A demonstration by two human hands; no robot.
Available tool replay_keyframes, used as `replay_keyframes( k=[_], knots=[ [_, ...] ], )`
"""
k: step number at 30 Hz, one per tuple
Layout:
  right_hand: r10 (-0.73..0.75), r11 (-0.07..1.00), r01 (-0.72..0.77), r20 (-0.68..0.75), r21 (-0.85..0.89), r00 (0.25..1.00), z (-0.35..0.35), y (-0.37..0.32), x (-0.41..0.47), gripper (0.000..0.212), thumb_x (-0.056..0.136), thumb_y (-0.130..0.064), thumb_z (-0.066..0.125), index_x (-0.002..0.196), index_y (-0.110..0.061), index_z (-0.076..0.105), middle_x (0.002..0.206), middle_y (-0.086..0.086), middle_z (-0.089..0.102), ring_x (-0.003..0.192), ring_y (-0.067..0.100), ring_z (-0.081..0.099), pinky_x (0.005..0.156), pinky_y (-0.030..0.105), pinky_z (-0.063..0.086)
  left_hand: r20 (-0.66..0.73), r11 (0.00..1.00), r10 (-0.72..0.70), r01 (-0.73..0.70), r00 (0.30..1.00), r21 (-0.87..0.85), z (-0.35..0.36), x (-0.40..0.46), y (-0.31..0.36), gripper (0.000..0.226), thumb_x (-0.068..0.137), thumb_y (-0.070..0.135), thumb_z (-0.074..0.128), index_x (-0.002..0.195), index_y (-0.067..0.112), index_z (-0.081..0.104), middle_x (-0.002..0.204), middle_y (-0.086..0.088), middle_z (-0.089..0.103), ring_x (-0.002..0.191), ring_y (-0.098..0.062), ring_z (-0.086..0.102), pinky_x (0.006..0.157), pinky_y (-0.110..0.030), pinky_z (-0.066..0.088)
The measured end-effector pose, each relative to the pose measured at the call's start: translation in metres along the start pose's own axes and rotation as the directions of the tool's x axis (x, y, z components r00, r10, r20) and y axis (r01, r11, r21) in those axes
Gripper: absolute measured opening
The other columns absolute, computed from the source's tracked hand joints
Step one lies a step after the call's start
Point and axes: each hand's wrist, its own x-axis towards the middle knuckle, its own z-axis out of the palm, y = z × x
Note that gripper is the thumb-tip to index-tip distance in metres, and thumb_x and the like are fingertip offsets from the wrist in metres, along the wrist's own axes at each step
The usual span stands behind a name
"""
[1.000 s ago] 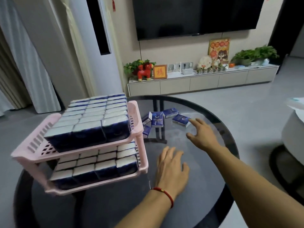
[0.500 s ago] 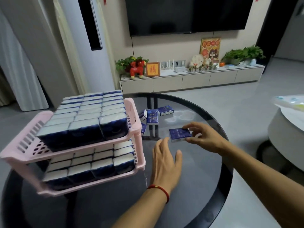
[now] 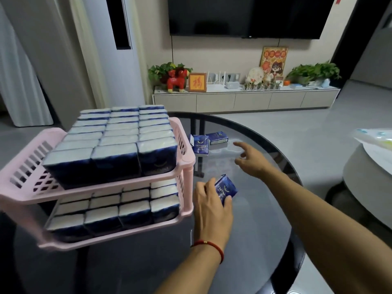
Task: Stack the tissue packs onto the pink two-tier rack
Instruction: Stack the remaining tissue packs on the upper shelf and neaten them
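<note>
Blue tissue pack [image 3: 225,190] gripped in left hand [image 3: 212,209]; right hand [image 3: 251,161] reaches forward, fingers loose.

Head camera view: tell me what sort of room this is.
Most likely a home living room: a large wall-mounted television hangs above a long low media cabinet with potted plants and ornaments, and the work happens on a round glass table.

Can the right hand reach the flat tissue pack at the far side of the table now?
Probably yes. The right hand is open and stretched toward the flat pack, with only bare glass table between them.
</note>
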Motion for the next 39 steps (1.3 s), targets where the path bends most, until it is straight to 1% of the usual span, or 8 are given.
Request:
replay_keyframes(
  k=[6,12,16,22,26,29,34,39],
  knots=[
    [-0.079,0.936,0.103,0.086,-0.336,0.993,0.023,-0.008,0.083,0.072,0.102,-0.015,0.051,0.162,-0.032,0.016,0.171,0.0,0.008,0.152,0.034,0.022,0.121,0.049,0.021,-0.07,1.0,-0.003,0.001,0.998,-0.022,0.006,0.002,-0.005,0.044,0.094,0.018,0.058,0.138,0.016,0.051,0.121,-0.001,0.047,0.113,-0.017,0.052,0.096,-0.025,0.044],
    [-0.192,0.89,0.178,0.009,-0.42,0.981,0.022,0.0,0.086,0.037,0.098,-0.021,0.059,0.135,-0.027,0.054,0.139,0.003,0.052,0.125,0.027,0.05,0.096,0.045,0.041,-0.097,0.999,0.013,-0.016,0.995,-0.028,0.007,0.001,-0.006,0.042,0.094,0.017,0.058,0.135,0.018,0.051,0.115,0.002,0.047,0.107,-0.018,0.055,0.094,-0.035,0.05],
    [-0.263,0.841,0.217,-0.023,-0.496,0.965,0.005,0.012,0.044,0.03,0.096,-0.019,0.065,0.125,-0.026,0.059,0.129,-0.002,0.057,0.122,0.021,0.056,0.117,0.053,0.02,-0.056,0.999,0.002,-0.004,0.998,-0.05,0.001,0.0,0.0,0.045,0.097,0.015,0.06,0.14,0.019,0.048,0.124,0.0,0.049,0.116,-0.018,0.054,0.101,-0.034,0.048],
    [-0.285,0.872,0.263,0.009,-0.413,0.959,-0.029,0.023,-0.046,0.022,0.095,-0.023,0.07,0.116,-0.019,0.068,0.114,0.001,0.064,0.099,0.021,0.063,0.092,0.038,0.052,0.046,0.997,0.025,-0.021,0.999,-0.075,-0.018,-0.013,0.018,0.053,0.098,0.009,0.06,0.147,0.021,0.044,0.14,-0.002,0.048,0.128,-0.02,0.053,0.104,-0.024,0.042],
    [-0.083,0.967,0.077,-0.015,-0.241,0.996,-0.057,0.019,-0.098,0.016,0.096,-0.031,0.063,0.106,-0.024,0.073,0.098,-0.002,0.074,0.092,0.021,0.068,0.085,0.04,0.054,0.098,0.989,0.11,-0.099,0.989,-0.107,-0.034,-0.023,0.03,0.057,0.091,0.004,0.063,0.144,0.021,0.05,0.14,0.001,0.055,0.126,-0.017,0.054,0.109,-0.023,0.039],
    [0.105,0.978,-0.096,-0.041,0.187,0.994,-0.074,0.01,-0.135,0.027,0.097,-0.028,0.054,0.101,-0.008,0.072,0.088,0.014,0.072,0.082,0.025,0.07,0.084,0.045,0.057,0.107,0.983,0.136,-0.12,0.985,-0.139,-0.048,-0.031,0.029,0.058,0.089,0.001,0.065,0.139,0.028,0.054,0.132,0.004,0.06,0.114,-0.016,0.061,0.103,-0.028,0.05],
    [0.29,0.526,-0.282,0.143,0.802,0.946,-0.095,-0.016,-0.184,0.027,0.102,-0.02,0.048,0.104,0.002,0.063,0.09,0.028,0.068,0.068,0.039,0.07,0.056,0.036,0.06,0.129,0.937,0.007,0.039,0.992,-0.347,-0.077,-0.041,0.032,0.044,0.089,0.0,0.072,0.122,0.027,0.068,0.112,0.001,0.069,0.09,-0.016,0.072,0.073,-0.032,0.065],
    [0.161,0.499,-0.336,0.295,0.799,0.942,-0.09,-0.032,-0.198,0.036,0.101,-0.035,0.052,0.081,-0.01,0.07,0.078,0.014,0.066,0.058,0.025,0.057,0.056,0.032,0.042,0.187,0.764,-0.188,0.263,0.964,-0.589,-0.092,-0.051,0.036,0.034,0.089,-0.006,0.069,0.111,0.017,0.076,0.108,-0.014,0.074,0.083,-0.024,0.073,0.074,-0.042,0.064]
  ],
)
